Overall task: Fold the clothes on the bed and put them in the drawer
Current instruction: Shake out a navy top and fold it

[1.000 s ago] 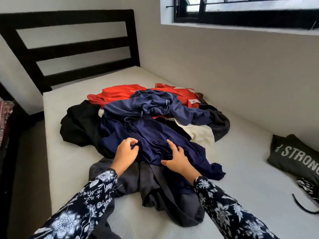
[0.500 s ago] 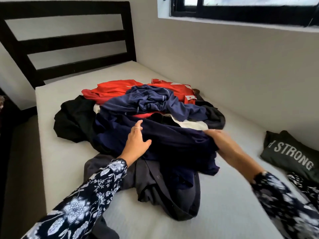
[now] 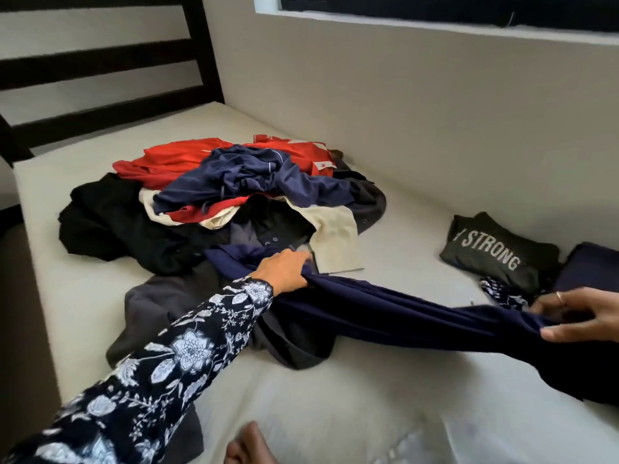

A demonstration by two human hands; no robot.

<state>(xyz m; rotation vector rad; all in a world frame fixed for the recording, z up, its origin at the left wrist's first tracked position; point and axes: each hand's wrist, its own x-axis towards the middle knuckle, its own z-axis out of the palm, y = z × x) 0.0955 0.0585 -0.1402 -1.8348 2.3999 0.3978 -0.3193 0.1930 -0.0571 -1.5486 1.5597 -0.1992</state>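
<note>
Navy garment [image 3: 395,316]: dark blue, smooth knit, pulled into a long rumpled band across the near part of the bed [image 3: 385,396], clear of the heap at its right end, its left end still at the heap's near edge. Left hand [image 3: 284,271] clenched around one bunched end, next to a cream piece [image 3: 335,239]. Right hand [image 3: 572,316] pinches the other end, thumb under, fingers over the cloth; a ring shows on one finger.

Heap [image 3: 217,209] at mid-bed, unfolded. Countable by colour: 1 red item [image 3: 174,159], possibly 2, folds hide the boundary; 1 further navy piece with thin white piping [image 3: 254,175] on top; 1 cream piece; 1 black item [image 3: 107,216] on the left; 1 dark grey buttoned item [image 3: 174,303] nearest the camera. Exact total cannot be told.

Folded, apart from the heap, near the wall on the right: 1 dark tee printed "STRONG" [image 3: 495,249]; 1 navy folded piece [image 3: 593,269] beside it; a floral scrap [image 3: 499,293] touching both.

Dark slatted headboard [image 3: 100,55] at the far end. No drawer in view.
</note>
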